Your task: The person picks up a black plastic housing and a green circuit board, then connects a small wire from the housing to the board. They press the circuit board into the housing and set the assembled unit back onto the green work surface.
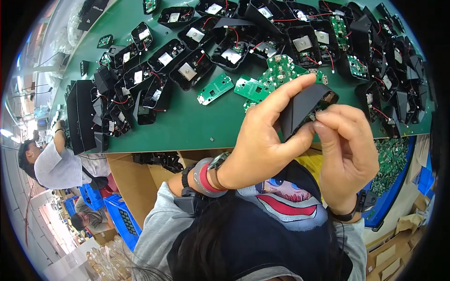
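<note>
My left hand (262,145) grips a black plastic housing (298,107), thumb along its lower side and index finger over the top. The housing is tilted, and its open side, with a bit of green circuit board inside, faces my right hand (349,150). Thumb and index finger of that hand are pinched together at the housing's open edge. What they pinch, if anything, is too small and hidden to make out. Just beyond my hands lies a pile of loose green circuit boards (281,70), with a single board (215,89) to its left.
Many black housings (190,70) with red wires and metal plates cover the far part of the green table (187,126). A cardboard box (131,175) stands below the near edge. A blue bin of green boards (386,164) sits at right. Another person (61,159) works at far left.
</note>
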The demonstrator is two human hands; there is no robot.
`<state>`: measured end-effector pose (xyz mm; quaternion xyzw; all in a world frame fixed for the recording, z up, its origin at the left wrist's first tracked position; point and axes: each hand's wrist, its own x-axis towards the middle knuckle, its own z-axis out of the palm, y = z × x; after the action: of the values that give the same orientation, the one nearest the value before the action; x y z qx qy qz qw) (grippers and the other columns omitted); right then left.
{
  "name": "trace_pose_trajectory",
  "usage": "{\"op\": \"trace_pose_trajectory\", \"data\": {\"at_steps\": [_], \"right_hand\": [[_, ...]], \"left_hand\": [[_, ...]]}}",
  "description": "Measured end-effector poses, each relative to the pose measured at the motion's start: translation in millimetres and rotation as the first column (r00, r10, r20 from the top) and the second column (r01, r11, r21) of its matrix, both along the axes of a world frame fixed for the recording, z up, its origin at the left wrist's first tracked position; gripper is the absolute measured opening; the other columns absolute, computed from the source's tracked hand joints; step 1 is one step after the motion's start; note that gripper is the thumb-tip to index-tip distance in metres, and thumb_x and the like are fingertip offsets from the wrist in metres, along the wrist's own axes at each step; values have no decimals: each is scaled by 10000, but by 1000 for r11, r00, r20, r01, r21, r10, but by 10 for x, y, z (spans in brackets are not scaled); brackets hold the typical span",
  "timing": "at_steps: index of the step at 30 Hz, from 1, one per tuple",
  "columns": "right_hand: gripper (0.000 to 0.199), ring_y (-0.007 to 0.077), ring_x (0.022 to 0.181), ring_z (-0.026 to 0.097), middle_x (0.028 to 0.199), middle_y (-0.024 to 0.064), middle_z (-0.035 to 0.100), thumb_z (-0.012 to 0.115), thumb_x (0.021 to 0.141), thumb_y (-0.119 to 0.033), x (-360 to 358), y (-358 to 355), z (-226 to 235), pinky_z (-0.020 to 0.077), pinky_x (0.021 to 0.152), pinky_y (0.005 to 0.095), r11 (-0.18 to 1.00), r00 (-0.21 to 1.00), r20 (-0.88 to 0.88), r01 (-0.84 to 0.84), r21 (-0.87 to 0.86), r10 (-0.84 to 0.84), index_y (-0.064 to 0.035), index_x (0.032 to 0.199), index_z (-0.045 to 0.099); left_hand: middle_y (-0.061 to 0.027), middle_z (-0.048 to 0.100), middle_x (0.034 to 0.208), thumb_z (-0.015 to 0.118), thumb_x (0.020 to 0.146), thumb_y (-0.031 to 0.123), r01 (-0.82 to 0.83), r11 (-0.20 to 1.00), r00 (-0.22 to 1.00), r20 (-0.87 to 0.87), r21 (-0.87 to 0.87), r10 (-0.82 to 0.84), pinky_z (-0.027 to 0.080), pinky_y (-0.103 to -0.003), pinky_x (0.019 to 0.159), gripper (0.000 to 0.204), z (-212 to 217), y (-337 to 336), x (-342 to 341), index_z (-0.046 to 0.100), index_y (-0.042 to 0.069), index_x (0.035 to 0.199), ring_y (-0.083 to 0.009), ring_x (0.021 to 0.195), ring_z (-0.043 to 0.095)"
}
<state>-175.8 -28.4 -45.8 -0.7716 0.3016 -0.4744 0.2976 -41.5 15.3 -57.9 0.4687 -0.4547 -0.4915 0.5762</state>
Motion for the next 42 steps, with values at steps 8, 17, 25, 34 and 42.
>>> {"op": "trace_pose_trajectory", "data": {"at_steps": [8,17,25,34,42], "right_hand": [[139,118,678,564,843,97,603,663,757,64,-10,29,-68,439,546,204,975,993,119,-13,221,-13,10,884,646],[163,150,658,521,796,79,549,671,756,28,-56,3,-106,401,539,220,998,998,-55,14,64,-10,-3,915,661],[365,81,743,426,999,32,417,678,738,74,-73,-64,-68,365,610,167,979,999,14,-50,200,48,-22,1021,468],[370,67,814,477,937,14,470,657,737,87,20,-30,73,427,641,161,785,997,64,-64,616,32,-28,1031,466],[346,100,738,508,1035,113,472,607,776,75,-210,41,-216,437,612,185,982,993,9,-118,151,118,18,1088,467]], "left_hand": [[-104,528,1184,620,808,-2,-71,997,996,-62,7,71,390,-281,954,508,-39,49,-70,416,-45,1272,-153,1094,512],[-96,534,1181,531,835,28,15,997,970,-242,70,3,392,-271,942,464,-9,72,-8,400,-43,1274,-135,1077,515],[-58,569,1066,575,821,22,-28,996,959,-279,82,49,442,-244,851,382,41,12,9,479,-26,1189,-90,963,532],[-76,595,1069,572,804,39,20,980,989,-148,196,9,423,-258,889,381,42,29,113,512,-21,1175,-121,986,555],[-46,630,924,540,731,23,162,987,821,554,6,-138,473,-227,742,296,452,-249,424,598,-9,1019,-116,833,602]]}}
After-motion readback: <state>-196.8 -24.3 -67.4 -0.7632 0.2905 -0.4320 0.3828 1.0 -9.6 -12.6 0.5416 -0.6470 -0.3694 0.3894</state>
